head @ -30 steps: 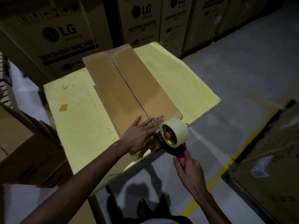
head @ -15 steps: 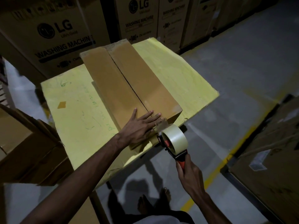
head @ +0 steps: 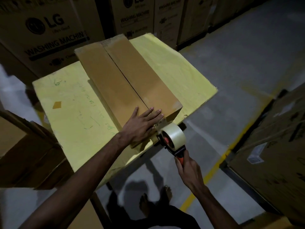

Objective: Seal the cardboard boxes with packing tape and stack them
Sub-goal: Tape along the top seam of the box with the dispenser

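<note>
Brown cardboard makes a long, flat-topped box point(head: 127, 83) that lies on a big yellow table point(head: 72, 109), with a thin dark line running down the middle where its two flaps meet. The left hand point(head: 140, 125) lies flat on the near end of the box, fingers straight and spread. The right hand point(head: 188, 169) curls round the orange handle of the tape gun point(head: 171, 139), whose round, shiny roll sits just beside the box's near corner.

matt cardboard box point(head: 125, 83), tape roll point(head: 173, 135) prob. glossy
</note>
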The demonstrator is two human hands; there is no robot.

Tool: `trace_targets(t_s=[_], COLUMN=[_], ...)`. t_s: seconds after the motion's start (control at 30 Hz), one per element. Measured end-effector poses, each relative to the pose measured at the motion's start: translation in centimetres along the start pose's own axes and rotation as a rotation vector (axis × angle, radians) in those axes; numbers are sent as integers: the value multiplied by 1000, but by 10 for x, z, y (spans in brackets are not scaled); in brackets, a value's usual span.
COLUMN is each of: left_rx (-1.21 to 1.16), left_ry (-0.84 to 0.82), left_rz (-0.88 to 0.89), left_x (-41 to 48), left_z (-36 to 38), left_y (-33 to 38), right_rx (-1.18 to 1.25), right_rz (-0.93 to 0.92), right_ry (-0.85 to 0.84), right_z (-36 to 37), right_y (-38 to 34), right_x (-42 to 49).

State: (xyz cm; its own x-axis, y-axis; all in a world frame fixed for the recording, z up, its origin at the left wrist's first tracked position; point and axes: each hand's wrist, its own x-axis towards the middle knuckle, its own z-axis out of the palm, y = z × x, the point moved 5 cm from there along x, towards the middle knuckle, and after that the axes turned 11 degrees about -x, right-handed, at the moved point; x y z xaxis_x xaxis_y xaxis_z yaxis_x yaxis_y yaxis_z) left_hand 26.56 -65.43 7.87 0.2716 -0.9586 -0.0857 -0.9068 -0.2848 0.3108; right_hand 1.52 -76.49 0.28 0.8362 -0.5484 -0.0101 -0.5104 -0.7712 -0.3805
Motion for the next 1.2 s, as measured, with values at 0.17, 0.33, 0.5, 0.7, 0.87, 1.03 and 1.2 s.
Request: trace_targets(t_s=[0.17,0.33,0.5,0.7,0.87,1.03,1.2], left_rx=[-56,-60,-60,-94,-89,-60,-64], left_ry=[15,38,57,71,72,92,72], left_rz=[-17,-23,-24,-41,-47,-25,-49], left_x=[-3,-3,0,4,8,-3,-15], left_z=[3,8,9,7,13,20,24], left_y=[5,8,9,8,11,18,21], right_rx=[61,-44,-64,2,157,155,271], right_rz=[64,39,40,157,347,548,610], right_ry=[-26,11,40,-6,-142,-255,-228], right_z=[3,2,1,17,40,77,79], right_y=[-11,-19,-19,-32,-37,10,26], right_x=[1,8,14,18,16,2,14])
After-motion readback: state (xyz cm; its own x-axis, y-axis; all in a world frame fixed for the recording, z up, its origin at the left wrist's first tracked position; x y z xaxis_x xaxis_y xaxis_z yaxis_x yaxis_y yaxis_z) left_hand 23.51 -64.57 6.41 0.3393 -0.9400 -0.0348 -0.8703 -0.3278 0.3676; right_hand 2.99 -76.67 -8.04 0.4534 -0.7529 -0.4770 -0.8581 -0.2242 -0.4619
